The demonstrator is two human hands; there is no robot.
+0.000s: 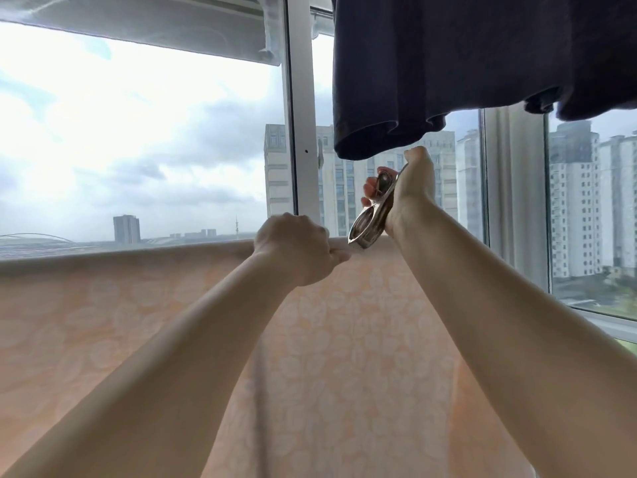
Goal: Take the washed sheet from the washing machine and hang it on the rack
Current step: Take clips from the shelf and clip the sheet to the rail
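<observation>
Since the peach sheet (327,357) already hangs draped over the rack rail, its top fold running level before the window (138,150), the hanging itself looks done. The left hand (296,250) pinches that fold, fingers curled on the cloth. The right hand (410,188) squeezes a metal clip (370,220) just above the fold, not yet clamped on. Pinning seems what's left.

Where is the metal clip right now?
The metal clip is right of centre, held in the right hand just above the peach sheet's top edge, beside the left hand.
</observation>
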